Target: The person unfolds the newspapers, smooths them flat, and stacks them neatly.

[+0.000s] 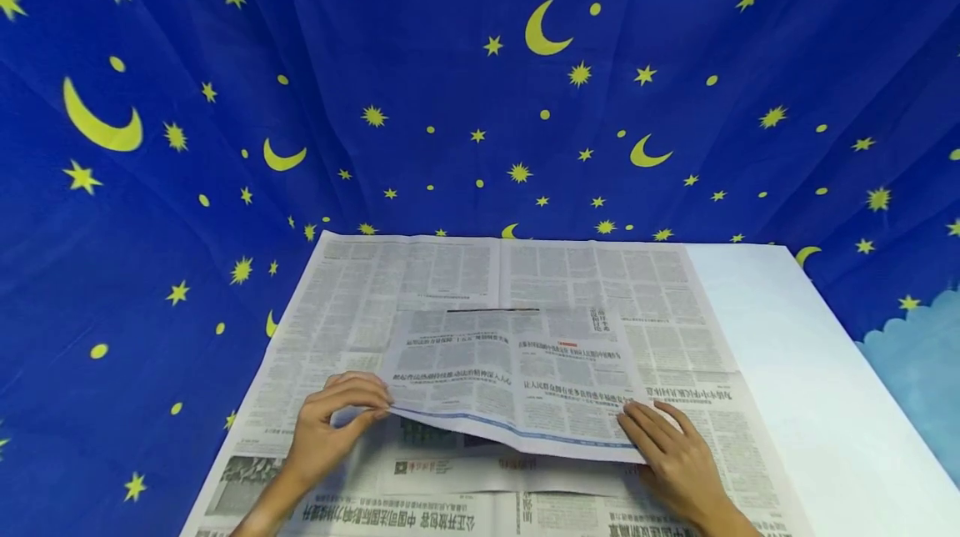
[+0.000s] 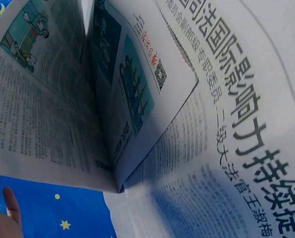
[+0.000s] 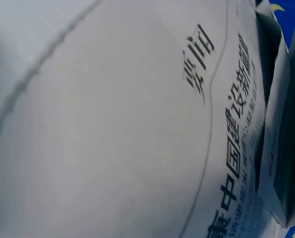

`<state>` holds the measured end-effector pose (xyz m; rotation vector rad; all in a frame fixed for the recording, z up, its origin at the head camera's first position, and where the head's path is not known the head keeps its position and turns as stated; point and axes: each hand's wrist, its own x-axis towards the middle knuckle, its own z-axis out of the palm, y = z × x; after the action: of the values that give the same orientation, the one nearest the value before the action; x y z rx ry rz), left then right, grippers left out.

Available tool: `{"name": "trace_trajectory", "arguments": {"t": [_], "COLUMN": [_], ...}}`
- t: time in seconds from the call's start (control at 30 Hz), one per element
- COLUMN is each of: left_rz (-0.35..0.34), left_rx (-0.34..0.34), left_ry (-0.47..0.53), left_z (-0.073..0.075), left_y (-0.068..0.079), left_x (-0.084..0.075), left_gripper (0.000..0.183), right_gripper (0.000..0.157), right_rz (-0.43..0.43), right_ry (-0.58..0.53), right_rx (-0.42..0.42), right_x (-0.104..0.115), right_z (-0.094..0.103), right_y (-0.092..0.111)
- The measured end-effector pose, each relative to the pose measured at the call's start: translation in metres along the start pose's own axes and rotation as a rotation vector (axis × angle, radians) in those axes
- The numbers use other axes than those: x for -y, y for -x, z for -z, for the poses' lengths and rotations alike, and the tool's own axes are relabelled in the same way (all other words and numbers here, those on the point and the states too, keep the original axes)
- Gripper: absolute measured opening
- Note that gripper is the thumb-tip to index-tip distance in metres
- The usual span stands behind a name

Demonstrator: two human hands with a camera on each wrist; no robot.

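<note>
A smaller folded newspaper (image 1: 517, 378) lies over spread newspaper sheets, its near edge, with a blue line, raised off the layer beneath. My left hand (image 1: 337, 420) pinches its left near corner between thumb and fingers. On the right near corner, my right hand (image 1: 671, 454) holds the edge with fingers on top; its thumb is hidden. In the left wrist view the folded newspaper (image 2: 48, 109) gapes open along a fold, showing coloured pictures inside; part of the left hand (image 2: 3, 213) shows at the lower left. The right wrist view catches the raised newspaper edge (image 3: 273, 148) without the hand.
Large spread newspaper sheets (image 1: 420, 270) cover most of the white table (image 1: 810, 353), whose bare surface shows at the right. A blue cloth (image 1: 450, 87) with yellow moons and stars hangs behind and at both sides.
</note>
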<state>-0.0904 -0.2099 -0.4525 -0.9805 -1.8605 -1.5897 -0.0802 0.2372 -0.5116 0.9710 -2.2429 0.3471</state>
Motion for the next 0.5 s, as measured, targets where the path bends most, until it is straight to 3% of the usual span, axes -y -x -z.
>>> {"name": "trace_trajectory", "arguments": {"t": [0.1, 0.23, 0.33, 0.5], "left_rz": [0.019, 0.078, 0.121, 0.127], "left_rx": [0.018, 0.091, 0.181, 0.387], "left_ry": [-0.049, -0.130, -0.200, -0.403], "left_z": [0.006, 0.012, 0.013, 0.008], "left_y": [0.007, 0.017, 0.026, 0.042], "left_x": [0.011, 0.025, 0.035, 0.046], "left_gripper": [0.030, 0.035, 0.036, 0.041], "right_gripper": [0.046, 0.047, 0.050, 0.050], "right_rz": [-0.008, -0.033, -0.067, -0.127], "right_ry": [-0.034, -0.086, -0.099, -0.123], "right_rx": [-0.078, -0.173, -0.162, -0.116], "right_x": [-0.004, -0.009, -0.010, -0.004], "right_z": [0.000, 0.000, 0.002, 0.004], "right_y": [-0.004, -0.012, -0.015, -0.012]}}
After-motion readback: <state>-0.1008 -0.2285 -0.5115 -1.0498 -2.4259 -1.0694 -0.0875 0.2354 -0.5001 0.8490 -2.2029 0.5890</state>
